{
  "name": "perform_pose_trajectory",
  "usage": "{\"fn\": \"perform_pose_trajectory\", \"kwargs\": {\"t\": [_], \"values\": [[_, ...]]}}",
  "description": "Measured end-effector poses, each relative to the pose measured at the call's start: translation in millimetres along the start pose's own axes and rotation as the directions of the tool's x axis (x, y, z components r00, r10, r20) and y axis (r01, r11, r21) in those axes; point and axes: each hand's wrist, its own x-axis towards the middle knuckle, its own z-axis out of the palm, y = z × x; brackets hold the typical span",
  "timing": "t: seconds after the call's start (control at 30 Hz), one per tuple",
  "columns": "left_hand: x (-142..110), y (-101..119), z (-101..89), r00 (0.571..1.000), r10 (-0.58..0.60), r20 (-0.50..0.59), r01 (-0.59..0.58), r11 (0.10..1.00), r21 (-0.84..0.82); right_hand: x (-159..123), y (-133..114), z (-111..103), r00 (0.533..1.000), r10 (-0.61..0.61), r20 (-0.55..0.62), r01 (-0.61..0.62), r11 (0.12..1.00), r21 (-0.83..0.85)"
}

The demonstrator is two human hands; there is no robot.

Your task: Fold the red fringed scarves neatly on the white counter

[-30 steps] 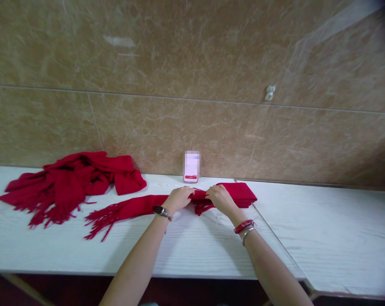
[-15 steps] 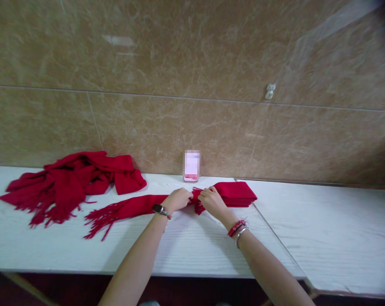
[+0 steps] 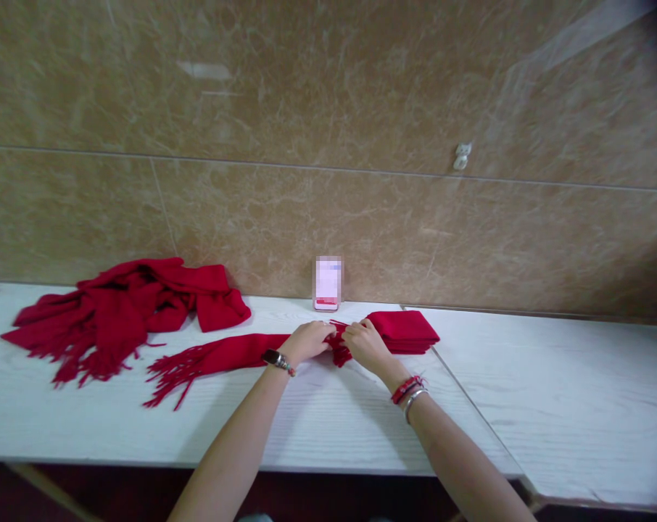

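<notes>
A red scarf (image 3: 407, 330) lies lengthwise on the white table (image 3: 317, 428). Its right part is folded into a thick layered block, while a flat fringed end stretches out to the left. My left hand (image 3: 310, 341), with a dark band at the wrist, has its fingers curled on the scarf's middle. Close beside it, my right hand (image 3: 365, 344) pinches the cloth where a short bunch of fringe hangs, at the left edge of the folded block. The fingertips of both hands are partly hidden.
A loose heap of red scarves (image 3: 133, 304) lies at the back left. Behind the hands, a phone (image 3: 327, 283) leans upright against the brown marbled wall (image 3: 252, 217). A small white cat-shaped hook (image 3: 462, 156) sits on that wall. A seam runs across the table at right.
My left hand has shifted slightly to the right, closer to my right hand. The folded block and the heap of scarves look unchanged.
</notes>
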Motion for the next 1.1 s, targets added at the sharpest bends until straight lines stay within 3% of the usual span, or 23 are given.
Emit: {"fn": "perform_pose_trajectory", "kwargs": {"t": [0.3, 0.57, 0.8, 1.0, 1.1], "values": [[0.5, -0.3, 2.8, 1.0, -0.006, 0.012, 0.004, 0.996, 0.09, 2.3, -2.5, 3.7, 0.993, 0.053, -0.109, -0.044, 0.996, 0.079], [-1.8, -2.9, 0.4, 0.999, -0.014, 0.043, 0.012, 0.999, 0.051, 2.0, 0.3, 2.5, 0.996, 0.029, -0.09, -0.021, 0.996, 0.083], [-18.1, -14.0, -8.4, 0.963, -0.216, 0.16, 0.177, 0.958, 0.224, -1.3, 2.7, 0.8, 0.995, 0.004, -0.104, 0.005, 0.996, 0.084], [-42.3, -22.6, 0.6, 0.998, -0.028, 0.053, 0.013, 0.965, 0.263, -1.3, -0.9, -2.4, 0.997, 0.001, -0.08, 0.005, 0.997, 0.073], [-51.4, -27.4, 10.6, 0.999, 0.018, -0.049, -0.007, 0.978, 0.207, -0.7, -3.2, -1.1, 0.997, -0.002, -0.071, 0.008, 0.996, 0.088]]}}
